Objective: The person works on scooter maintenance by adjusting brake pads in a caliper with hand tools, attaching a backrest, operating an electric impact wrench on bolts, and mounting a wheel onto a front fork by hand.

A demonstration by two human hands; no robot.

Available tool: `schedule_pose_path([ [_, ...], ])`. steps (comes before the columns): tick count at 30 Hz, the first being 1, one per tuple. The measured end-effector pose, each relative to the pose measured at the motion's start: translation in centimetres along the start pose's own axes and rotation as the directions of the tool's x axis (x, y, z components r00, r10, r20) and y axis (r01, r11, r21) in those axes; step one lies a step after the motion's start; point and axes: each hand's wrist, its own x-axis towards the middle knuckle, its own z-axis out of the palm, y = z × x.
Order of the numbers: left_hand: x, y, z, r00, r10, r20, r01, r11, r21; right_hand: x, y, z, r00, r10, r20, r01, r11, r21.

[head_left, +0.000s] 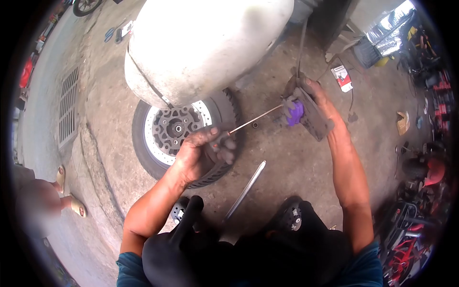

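My left hand (200, 149) is closed around the handle of a screwdriver (256, 119), palm turned up, over the edge of a wheel. Its thin shaft slants up to the right, and the tip meets a grimy part with a purple face (295, 113). That part sits in my right hand (311, 91), whose fingers are mostly hidden behind it. A dark, flat, dirty plate (316, 117) lies along the same hand; whether it is joined to the purple part I cannot tell. From the top of the part a thin dark hose or rod (301, 50) runs upward.
Below the white vehicle body (205, 48) lies the wheel with its tyre (143, 143). On the floor are a metal bar (245, 189), a small ring-like piece (255, 125) and a red-and-white box (341, 78). A person's sandalled foot (76, 206) is at left, near a drain grate (69, 105).
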Motion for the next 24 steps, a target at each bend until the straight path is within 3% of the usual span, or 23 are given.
schedule_pose_path([
  [1, 0.2, 0.2, -0.4, 1.0, -0.019, -0.003, 0.019, 1.0, 0.016, 0.2, -0.1, -0.2, 0.999, -0.014, 0.035, 0.014, 1.0, 0.002],
  [2, 0.3, 0.6, -0.4, 0.999, 0.05, -0.015, -0.046, 0.972, 0.23, 0.3, -0.2, -0.3, 0.997, -0.029, 0.069, 0.028, 1.0, 0.004],
  [4, 0.3, 1.6, 0.3, 0.983, 0.184, 0.005, -0.148, 0.774, 0.615, -0.1, -1.8, 0.4, 0.997, 0.066, -0.042, -0.069, 0.996, -0.055],
  [5, 0.4, 2.1, 0.8, 0.882, 0.411, 0.23, -0.318, 0.158, 0.935, -0.2, -2.3, 0.8, 0.989, 0.11, -0.1, -0.118, 0.99, -0.079],
  [6, 0.8, 2.9, 0.8, 0.772, 0.41, 0.486, -0.39, -0.3, 0.871, 0.1, -2.4, 1.0, 0.987, 0.143, -0.079, -0.142, 0.99, 0.021],
  [8, 1.1, 3.3, 2.0, 0.46, 0.328, 0.825, -0.279, -0.829, 0.485, 0.6, -2.6, 1.3, 0.979, 0.204, -0.021, -0.194, 0.956, 0.218],
  [9, 0.8, 3.3, 1.9, 0.512, 0.294, 0.807, -0.204, -0.871, 0.446, 0.5, -2.9, 1.2, 0.978, 0.2, -0.054, -0.188, 0.967, 0.17],
  [12, 0.0, 1.0, 1.4, 0.601, 0.613, 0.513, 0.055, -0.672, 0.739, -0.5, -2.5, 0.7, 0.976, 0.172, -0.131, -0.164, 0.984, 0.067],
  [13, -0.6, 0.6, 0.4, 0.733, 0.661, 0.159, -0.123, -0.101, 0.987, -0.7, -2.1, 0.5, 0.98, 0.139, -0.144, -0.132, 0.99, 0.058],
  [14, -1.4, 0.4, 0.1, 0.839, 0.544, -0.023, -0.255, 0.429, 0.867, -0.9, -1.6, 0.2, 0.981, 0.11, -0.159, -0.104, 0.993, 0.05],
  [15, -1.5, 0.5, -0.7, 0.924, 0.373, -0.078, -0.236, 0.72, 0.653, -1.2, -1.4, 0.1, 0.981, 0.117, -0.153, -0.117, 0.993, 0.01],
  [16, -1.6, 0.7, -1.2, 0.979, 0.19, -0.067, -0.154, 0.919, 0.363, -1.2, -1.5, 0.1, 0.982, 0.119, -0.144, -0.126, 0.991, -0.035],
  [17, -1.4, 0.5, -1.3, 0.984, 0.155, -0.089, -0.119, 0.941, 0.317, -1.0, -1.7, 0.1, 0.984, 0.118, -0.131, -0.129, 0.988, -0.083],
  [19, -1.0, 0.3, 0.2, 0.988, 0.083, -0.128, -0.053, 0.974, 0.219, -1.0, -1.8, 0.8, 0.986, 0.121, -0.116, -0.121, 0.993, 0.008],
  [23, 0.0, 0.5, -1.6, 1.0, -0.018, 0.021, 0.01, 0.946, 0.324, -1.3, -1.7, 0.5, 0.996, 0.087, 0.002, -0.087, 0.995, 0.039],
  [24, 0.1, 0.5, -1.8, 0.994, 0.107, -0.006, -0.083, 0.802, 0.591, -1.3, -1.6, 0.5, 0.996, 0.088, -0.009, -0.087, 0.996, 0.037],
])
